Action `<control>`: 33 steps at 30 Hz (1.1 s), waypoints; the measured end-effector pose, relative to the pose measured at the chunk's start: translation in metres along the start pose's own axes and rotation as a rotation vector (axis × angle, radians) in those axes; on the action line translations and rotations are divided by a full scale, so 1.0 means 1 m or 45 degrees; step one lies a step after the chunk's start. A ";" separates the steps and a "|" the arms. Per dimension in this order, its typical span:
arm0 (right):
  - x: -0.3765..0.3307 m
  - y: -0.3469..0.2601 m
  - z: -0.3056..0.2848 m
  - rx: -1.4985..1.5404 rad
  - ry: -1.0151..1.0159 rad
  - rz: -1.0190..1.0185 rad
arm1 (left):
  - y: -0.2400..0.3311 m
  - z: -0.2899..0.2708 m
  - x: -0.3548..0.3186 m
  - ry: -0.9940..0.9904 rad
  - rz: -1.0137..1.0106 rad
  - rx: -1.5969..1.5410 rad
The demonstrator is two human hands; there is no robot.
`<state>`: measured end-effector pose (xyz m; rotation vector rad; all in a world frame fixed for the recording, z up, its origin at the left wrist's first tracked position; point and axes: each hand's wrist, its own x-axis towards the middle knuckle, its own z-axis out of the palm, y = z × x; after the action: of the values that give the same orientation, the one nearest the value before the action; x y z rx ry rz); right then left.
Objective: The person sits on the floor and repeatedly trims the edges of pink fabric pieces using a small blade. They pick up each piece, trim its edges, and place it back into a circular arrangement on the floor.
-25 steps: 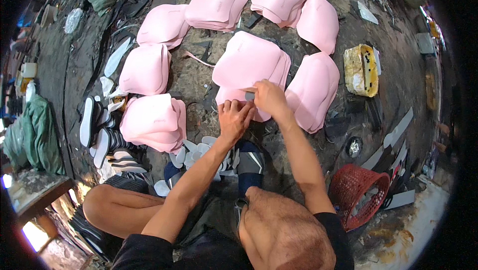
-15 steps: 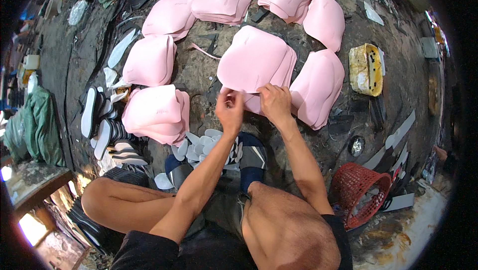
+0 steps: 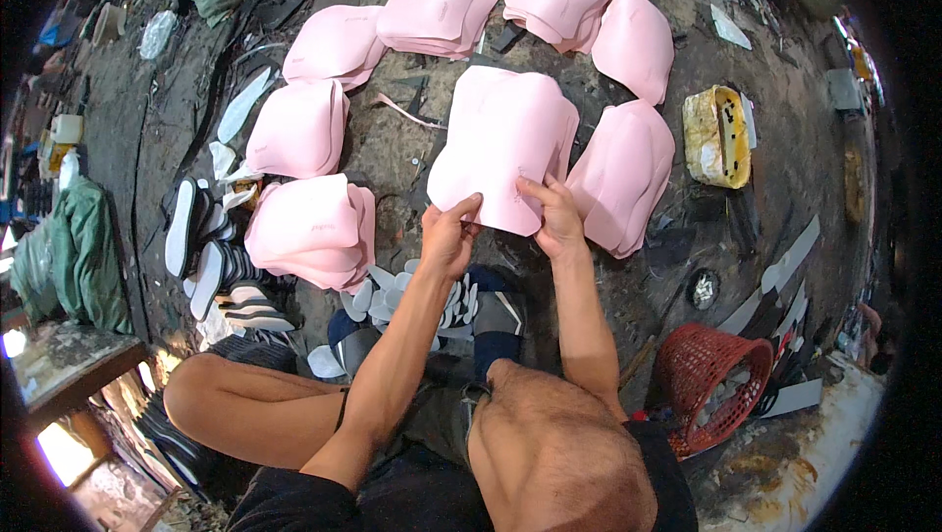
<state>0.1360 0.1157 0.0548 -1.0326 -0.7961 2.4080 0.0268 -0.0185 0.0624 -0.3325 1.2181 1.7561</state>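
Note:
A smooth pink sheet (image 3: 488, 179) with rounded edges lies over the near side of the middle pink stack (image 3: 505, 100), reaching toward me. My left hand (image 3: 449, 238) pinches its near left edge, thumb on top and fingers beneath. At its near right corner my right hand (image 3: 557, 218) grips it the same way, thumb laid on the pink surface. How many layers are between the fingers cannot be made out. Another pink stack (image 3: 624, 174) is just right of my right hand, and one more (image 3: 309, 228) lies to the left of my left hand.
More pink stacks (image 3: 437, 2) curve around the far side. Grey oval pieces (image 3: 388, 292) lie by my feet, sandals (image 3: 182, 228) at left. A yellowish tub (image 3: 718, 139), a round metal dish (image 3: 703, 289) and a red basket (image 3: 687, 365) stand at right.
The near part of the pink sheet has come toward me and now extends past the stack. Both hands have shifted slightly nearer, and my left hand has closed on the sheet's edge.

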 end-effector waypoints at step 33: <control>-0.017 0.032 -0.010 -1.555 0.340 -0.901 | 0.030 -0.119 -0.069 0.036 0.405 1.913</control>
<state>0.1503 0.0851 0.0379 -1.0929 -2.1466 1.0283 0.0061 -0.1577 0.0694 0.7466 2.2855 0.6401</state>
